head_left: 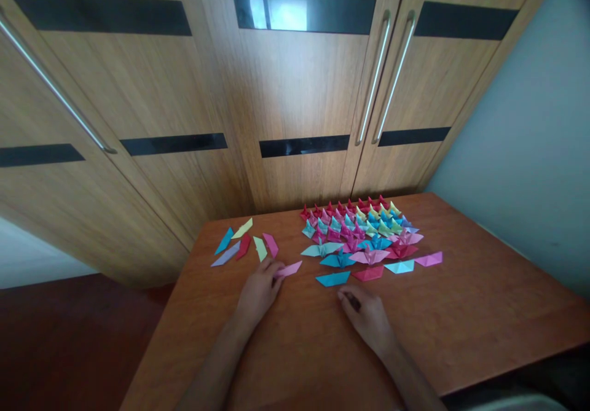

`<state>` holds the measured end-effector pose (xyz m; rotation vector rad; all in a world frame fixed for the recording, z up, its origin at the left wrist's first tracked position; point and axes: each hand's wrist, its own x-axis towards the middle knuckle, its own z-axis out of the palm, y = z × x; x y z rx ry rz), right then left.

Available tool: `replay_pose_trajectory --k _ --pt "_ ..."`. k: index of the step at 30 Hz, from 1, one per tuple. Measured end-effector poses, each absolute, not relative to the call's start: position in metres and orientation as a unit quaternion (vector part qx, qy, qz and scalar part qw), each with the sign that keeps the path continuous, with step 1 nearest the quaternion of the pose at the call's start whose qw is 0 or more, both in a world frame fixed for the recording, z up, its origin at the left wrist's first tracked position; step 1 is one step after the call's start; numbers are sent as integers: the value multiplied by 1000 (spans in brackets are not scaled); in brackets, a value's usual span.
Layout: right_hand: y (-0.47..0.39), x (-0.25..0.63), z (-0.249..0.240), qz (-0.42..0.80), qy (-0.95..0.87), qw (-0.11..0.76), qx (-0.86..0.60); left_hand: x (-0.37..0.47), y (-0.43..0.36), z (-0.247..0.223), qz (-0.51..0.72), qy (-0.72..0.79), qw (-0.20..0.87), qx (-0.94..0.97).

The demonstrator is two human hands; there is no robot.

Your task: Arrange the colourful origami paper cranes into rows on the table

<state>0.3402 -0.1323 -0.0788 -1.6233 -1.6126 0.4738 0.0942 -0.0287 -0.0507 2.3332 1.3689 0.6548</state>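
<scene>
My left hand (262, 287) pinches a folded pink paper piece (290, 269) by its left end. My right hand (364, 313) has its fingers curled together near the table surface, just below a folded blue paper piece (333, 279); whether anything is between the fingertips is too small to tell. To the right of the blue piece lie a red piece (369, 273), a light turquoise piece (400, 267) and a magenta piece (429, 259), forming a row. Behind them stand rows of folded paper cranes (369, 256) in several colours.
On the left of the wooden table (184, 331) lie several folded pieces, among them a purple one (226, 254) and a yellow one (242, 228). A wooden wardrobe (299, 91) with metal handles rises behind the table, and a pale wall (520, 153) is at the right.
</scene>
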Motion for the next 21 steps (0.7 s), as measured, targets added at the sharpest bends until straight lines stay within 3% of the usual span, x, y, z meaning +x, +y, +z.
replay_pose_trajectory --k 21 --pt "-133 343 -78 227 -593 430 -642 109 -42 -38 361 480 355 716"
